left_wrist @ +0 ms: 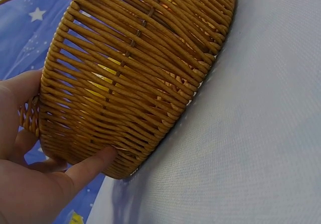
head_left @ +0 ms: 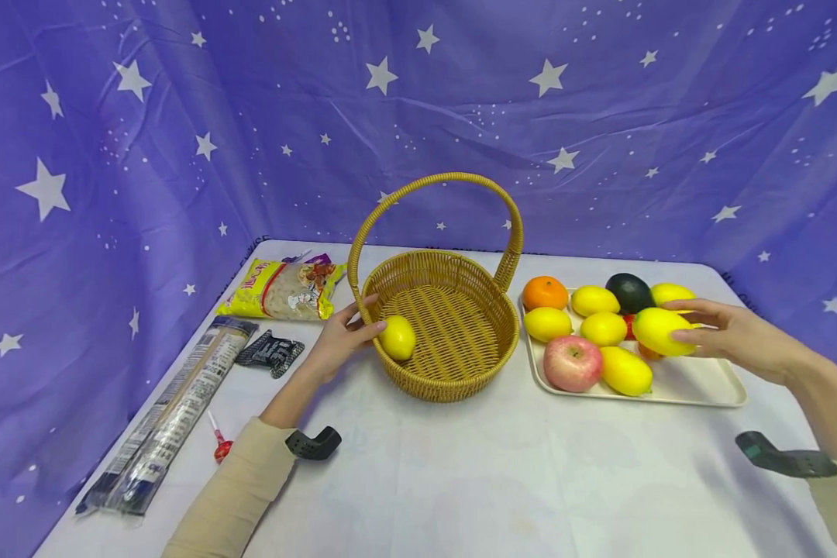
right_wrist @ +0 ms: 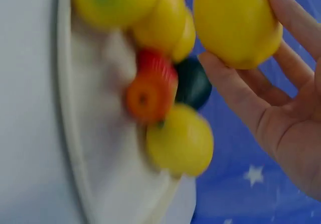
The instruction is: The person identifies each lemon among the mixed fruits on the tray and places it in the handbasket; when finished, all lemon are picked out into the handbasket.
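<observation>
A woven wicker basket (head_left: 460,380) with a tall arched handle stands mid-table, with one lemon (head_left: 397,338) inside against its left wall. My left hand (head_left: 342,341) grips the basket's left rim; in the left wrist view, fingers (left_wrist: 93,169) touch its outer weave. Over the white tray (head_left: 697,394), my right hand (head_left: 746,341) holds another lemon (right_wrist: 235,23) between thumb and fingers, raised off the tray. Below it on the tray are several more lemons (head_left: 625,371), a pink apple (head_left: 573,363), an orange (head_left: 545,294), a dark green avocado-like fruit (head_left: 630,294) and small red and orange pieces (right_wrist: 148,97), partly hidden.
Along the table's left side lie a yellow-and-clear food bag (head_left: 289,291), a small black packet (head_left: 270,353), two long plastic-wrapped packs (head_left: 174,411) and a red lollipop (head_left: 222,447). A purple star-printed cloth (head_left: 460,101) hangs behind the table.
</observation>
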`<action>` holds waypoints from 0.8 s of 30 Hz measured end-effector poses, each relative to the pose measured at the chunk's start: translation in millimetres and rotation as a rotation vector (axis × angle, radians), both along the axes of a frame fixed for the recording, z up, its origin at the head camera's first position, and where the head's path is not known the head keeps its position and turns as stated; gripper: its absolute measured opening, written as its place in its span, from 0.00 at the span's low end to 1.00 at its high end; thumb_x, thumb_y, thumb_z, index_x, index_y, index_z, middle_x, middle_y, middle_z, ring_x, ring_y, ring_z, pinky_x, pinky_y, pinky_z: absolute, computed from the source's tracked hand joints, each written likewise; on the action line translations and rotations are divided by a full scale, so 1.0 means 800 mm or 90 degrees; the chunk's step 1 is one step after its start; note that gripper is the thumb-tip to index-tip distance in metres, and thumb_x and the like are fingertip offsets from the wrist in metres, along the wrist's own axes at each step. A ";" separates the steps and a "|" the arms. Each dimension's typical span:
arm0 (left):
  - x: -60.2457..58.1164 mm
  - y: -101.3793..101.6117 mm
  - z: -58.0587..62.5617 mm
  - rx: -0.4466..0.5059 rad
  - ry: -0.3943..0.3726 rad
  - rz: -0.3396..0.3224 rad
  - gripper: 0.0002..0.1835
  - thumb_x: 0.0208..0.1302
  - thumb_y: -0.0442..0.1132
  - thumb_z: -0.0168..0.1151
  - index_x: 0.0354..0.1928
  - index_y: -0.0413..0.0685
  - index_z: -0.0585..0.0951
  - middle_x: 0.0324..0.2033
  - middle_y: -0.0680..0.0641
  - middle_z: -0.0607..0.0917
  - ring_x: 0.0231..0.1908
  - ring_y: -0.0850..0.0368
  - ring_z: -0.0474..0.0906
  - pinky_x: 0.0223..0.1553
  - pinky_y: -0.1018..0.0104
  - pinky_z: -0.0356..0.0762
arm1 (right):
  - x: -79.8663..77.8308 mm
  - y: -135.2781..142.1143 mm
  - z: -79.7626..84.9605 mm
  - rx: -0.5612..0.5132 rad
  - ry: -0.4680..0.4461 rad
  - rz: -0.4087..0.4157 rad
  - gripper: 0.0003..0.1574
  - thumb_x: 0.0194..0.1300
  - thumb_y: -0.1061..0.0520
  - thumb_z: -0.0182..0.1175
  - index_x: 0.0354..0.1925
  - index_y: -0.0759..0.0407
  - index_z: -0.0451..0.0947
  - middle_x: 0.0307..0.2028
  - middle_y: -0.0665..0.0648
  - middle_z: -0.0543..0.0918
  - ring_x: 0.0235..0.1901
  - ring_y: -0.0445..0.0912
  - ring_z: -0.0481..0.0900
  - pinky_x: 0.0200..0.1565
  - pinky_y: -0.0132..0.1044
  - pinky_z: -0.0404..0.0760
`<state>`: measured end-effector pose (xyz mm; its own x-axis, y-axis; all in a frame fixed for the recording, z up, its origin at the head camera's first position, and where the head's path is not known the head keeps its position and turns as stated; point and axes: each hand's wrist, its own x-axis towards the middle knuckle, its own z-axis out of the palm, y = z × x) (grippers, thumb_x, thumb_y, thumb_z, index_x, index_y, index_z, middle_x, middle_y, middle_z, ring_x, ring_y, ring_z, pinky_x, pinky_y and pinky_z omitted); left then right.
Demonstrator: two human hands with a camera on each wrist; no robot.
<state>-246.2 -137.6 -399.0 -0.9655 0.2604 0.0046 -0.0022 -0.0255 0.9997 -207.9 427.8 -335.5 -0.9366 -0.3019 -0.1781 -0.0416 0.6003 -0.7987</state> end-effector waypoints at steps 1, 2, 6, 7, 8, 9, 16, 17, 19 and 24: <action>0.000 -0.001 0.000 0.000 0.002 -0.001 0.33 0.68 0.31 0.58 0.73 0.40 0.60 0.70 0.34 0.59 0.64 0.39 0.66 0.50 0.64 0.80 | -0.003 -0.012 0.004 -0.041 0.002 -0.002 0.27 0.73 0.61 0.52 0.67 0.52 0.62 0.64 0.58 0.62 0.48 0.31 0.74 0.44 0.35 0.83; 0.000 -0.001 0.000 0.002 0.003 -0.002 0.33 0.68 0.31 0.58 0.73 0.39 0.59 0.70 0.34 0.58 0.64 0.39 0.66 0.50 0.63 0.80 | -0.007 -0.025 0.008 -0.084 0.001 -0.001 0.27 0.73 0.63 0.51 0.66 0.49 0.64 0.61 0.53 0.65 0.48 0.32 0.75 0.44 0.36 0.84; 0.000 -0.002 -0.001 -0.002 0.001 -0.003 0.33 0.68 0.32 0.59 0.73 0.40 0.59 0.70 0.33 0.58 0.64 0.40 0.65 0.51 0.63 0.80 | -0.018 -0.084 0.020 -0.238 -0.021 0.004 0.24 0.73 0.66 0.50 0.60 0.43 0.71 0.52 0.47 0.76 0.46 0.42 0.80 0.45 0.38 0.84; 0.000 -0.001 -0.001 -0.004 0.000 -0.001 0.33 0.68 0.32 0.59 0.73 0.41 0.59 0.70 0.33 0.58 0.64 0.40 0.65 0.51 0.63 0.80 | -0.020 -0.100 0.022 -0.262 -0.029 -0.001 0.23 0.73 0.65 0.51 0.59 0.43 0.72 0.51 0.48 0.76 0.46 0.43 0.80 0.45 0.39 0.84; 0.000 -0.001 -0.001 -0.004 -0.003 0.001 0.33 0.68 0.32 0.59 0.73 0.41 0.60 0.70 0.33 0.59 0.64 0.41 0.65 0.51 0.63 0.80 | -0.021 -0.116 0.024 -0.276 -0.035 -0.009 0.22 0.73 0.64 0.52 0.58 0.43 0.73 0.51 0.49 0.76 0.46 0.43 0.80 0.45 0.39 0.84; 0.001 0.000 0.000 -0.007 -0.004 0.002 0.33 0.68 0.32 0.59 0.73 0.41 0.60 0.70 0.33 0.59 0.64 0.41 0.65 0.50 0.62 0.80 | -0.022 -0.133 0.025 -0.287 -0.039 -0.015 0.21 0.72 0.63 0.53 0.59 0.44 0.72 0.52 0.51 0.76 0.46 0.44 0.80 0.46 0.39 0.84; 0.000 0.001 -0.001 -0.004 -0.002 0.003 0.33 0.68 0.32 0.59 0.73 0.41 0.60 0.70 0.35 0.59 0.63 0.41 0.67 0.51 0.62 0.80 | -0.029 -0.241 0.018 -0.259 -0.088 -0.005 0.35 0.68 0.55 0.61 0.69 0.59 0.61 0.62 0.63 0.64 0.52 0.48 0.74 0.55 0.50 0.78; 0.000 0.001 -0.001 -0.002 -0.001 0.001 0.33 0.68 0.32 0.59 0.73 0.41 0.60 0.70 0.35 0.58 0.63 0.41 0.67 0.51 0.62 0.80 | -0.031 -0.255 0.015 -0.258 -0.101 0.004 0.37 0.68 0.55 0.62 0.70 0.60 0.60 0.63 0.65 0.63 0.53 0.49 0.73 0.56 0.51 0.77; 0.000 0.000 -0.002 0.004 -0.001 0.000 0.33 0.68 0.31 0.59 0.73 0.41 0.60 0.71 0.36 0.58 0.64 0.40 0.66 0.51 0.62 0.80 | -0.035 -0.281 0.009 -0.254 -0.118 0.023 0.39 0.66 0.54 0.63 0.70 0.61 0.60 0.64 0.66 0.63 0.54 0.50 0.73 0.56 0.50 0.77; -0.001 0.000 -0.005 0.003 0.008 -0.001 0.33 0.68 0.32 0.59 0.72 0.40 0.60 0.71 0.36 0.58 0.64 0.40 0.66 0.51 0.63 0.80 | -0.045 -0.336 -0.009 -0.271 -0.171 0.049 0.38 0.66 0.54 0.64 0.69 0.62 0.63 0.63 0.67 0.64 0.54 0.53 0.73 0.58 0.56 0.74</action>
